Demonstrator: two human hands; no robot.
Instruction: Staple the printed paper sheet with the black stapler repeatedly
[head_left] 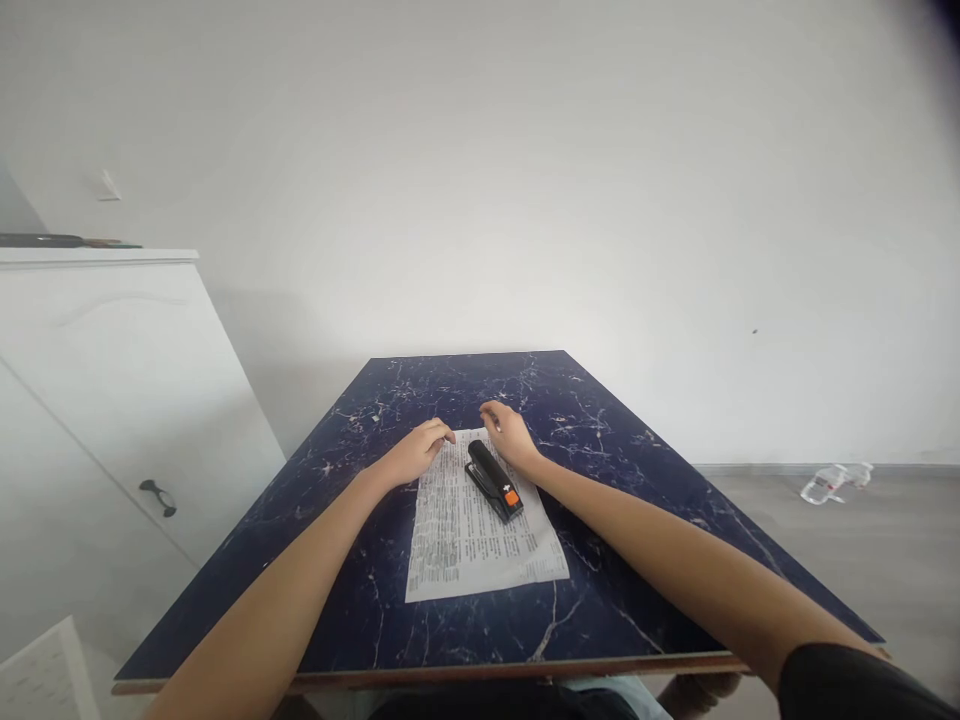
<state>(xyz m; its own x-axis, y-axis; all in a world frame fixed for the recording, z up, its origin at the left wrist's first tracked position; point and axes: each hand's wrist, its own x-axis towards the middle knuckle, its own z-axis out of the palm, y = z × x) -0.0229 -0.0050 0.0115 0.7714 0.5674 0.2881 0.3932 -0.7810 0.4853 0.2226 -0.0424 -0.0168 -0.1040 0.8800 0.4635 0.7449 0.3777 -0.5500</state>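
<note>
The black stapler lies aslant on a printed sheet, atop the blue counter. At the sheet's far corners, the left hand and right hand curl loosely; whether either pinches it, I cannot tell. This looks like positioning the sheet; lifting the stapler calls for a free hand.

On the tabletop, paper lies between and before the left fingers and right fingers. Just before the fingers, on the paper, rests a stapler. Behind them, a wall; well left, a cabinet.
</note>
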